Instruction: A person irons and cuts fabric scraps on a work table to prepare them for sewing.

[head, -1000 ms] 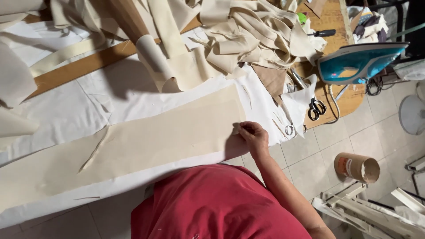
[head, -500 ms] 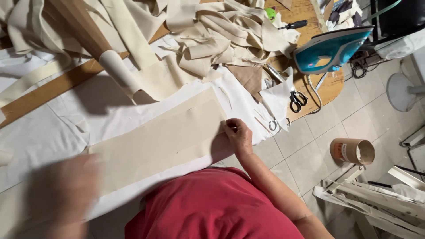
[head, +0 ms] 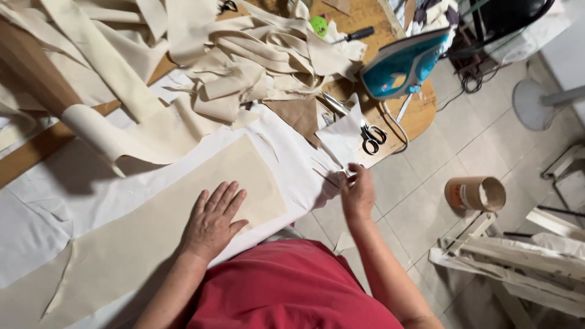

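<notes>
Now flat on the diagonal beige strip (head: 152, 225), left hand (head: 213, 222); right hand (head: 358, 194) pinches white cloth (head: 304, 176).

The left hand (head: 213, 222) lies flat on the desk (head: 36, 207), fingers spread, palm down. The right hand (head: 357, 194) is at the desk edge, fingers pinched together, arm bent.

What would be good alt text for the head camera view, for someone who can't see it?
Seen from above, a person's left hand presses flat on a long beige fabric strip on a white-covered table, while the right hand picks at thin scraps at the table edge. Scissors, a blue iron and heaped fabric offcuts lie beyond.
</notes>
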